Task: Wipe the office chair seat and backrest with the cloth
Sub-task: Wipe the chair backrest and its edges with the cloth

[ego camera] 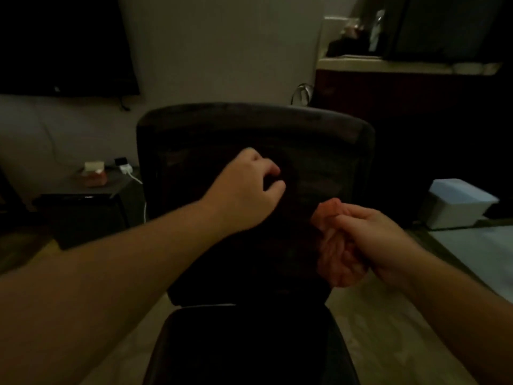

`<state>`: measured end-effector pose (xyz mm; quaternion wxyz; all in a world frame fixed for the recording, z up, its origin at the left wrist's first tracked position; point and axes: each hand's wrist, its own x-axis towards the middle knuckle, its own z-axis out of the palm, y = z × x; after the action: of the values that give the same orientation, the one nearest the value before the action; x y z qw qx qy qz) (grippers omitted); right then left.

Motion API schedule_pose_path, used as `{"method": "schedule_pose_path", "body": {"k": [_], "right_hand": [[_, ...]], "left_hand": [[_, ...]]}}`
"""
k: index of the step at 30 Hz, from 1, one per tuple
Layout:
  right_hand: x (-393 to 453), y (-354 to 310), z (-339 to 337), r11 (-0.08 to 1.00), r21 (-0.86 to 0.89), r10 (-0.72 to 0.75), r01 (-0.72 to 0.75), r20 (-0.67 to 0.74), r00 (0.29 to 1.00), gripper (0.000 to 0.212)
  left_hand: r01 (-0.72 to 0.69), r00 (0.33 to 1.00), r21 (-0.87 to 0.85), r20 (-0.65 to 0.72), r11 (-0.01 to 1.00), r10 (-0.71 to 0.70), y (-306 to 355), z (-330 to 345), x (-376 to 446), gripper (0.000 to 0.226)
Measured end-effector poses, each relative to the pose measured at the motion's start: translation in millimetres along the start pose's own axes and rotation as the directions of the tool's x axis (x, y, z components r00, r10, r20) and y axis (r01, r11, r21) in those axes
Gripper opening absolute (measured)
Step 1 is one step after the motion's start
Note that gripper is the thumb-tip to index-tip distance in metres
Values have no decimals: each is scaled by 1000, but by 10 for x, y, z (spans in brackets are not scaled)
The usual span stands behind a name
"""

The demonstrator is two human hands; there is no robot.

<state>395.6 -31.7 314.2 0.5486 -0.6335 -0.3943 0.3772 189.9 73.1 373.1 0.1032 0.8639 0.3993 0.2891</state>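
A black office chair fills the middle, with its mesh backrest (319,140) facing me and its dark seat (249,348) below. My right hand (372,234) grips a bunched pinkish cloth (337,259) in front of the backrest's lower right part. My left hand (249,190) is at the backrest's centre, fingers curled and thumb close to the forefinger. A darker patch lies between the two hands. In this dim light I cannot tell whether the left fingers pinch anything.
A low dark side table (83,201) with a tissue box (95,173) and a white charger stands to the left. A dark TV (61,43) hangs on the wall. A counter (402,65) is at the back right, with a white bin (458,204) below it.
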Motion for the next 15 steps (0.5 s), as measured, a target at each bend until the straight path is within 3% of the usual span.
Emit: {"method": "schedule_pose_path", "body": {"k": [2,4,6,8,11,15], "right_hand": [[129,-203,-106,996,85,0,3,-44,999,26],[350,-411,-220,992,101,-55,77,-204,977,31],[586,-647,-344,985,-60,-174,163,-360,917,32],[806,-833,-456,941,-243,-319,236,-404,857,27],[1105,-1007,-589,808,-510,-502,296,-330,800,17],[1487,-1089,-722,482,-828,-691,287,-157,706,38]], "left_hand": [[-118,990,130,-59,984,126,-2,-131,372,43],[-164,983,255,-34,953,178,6,-234,755,50],[-154,987,364,9,919,162,20,-317,1122,57],[-102,995,453,44,886,92,7,-356,1424,67],[-18,994,465,100,885,-33,-90,-340,1707,70],[9,983,268,172,963,-57,-236,-335,1788,64]]}}
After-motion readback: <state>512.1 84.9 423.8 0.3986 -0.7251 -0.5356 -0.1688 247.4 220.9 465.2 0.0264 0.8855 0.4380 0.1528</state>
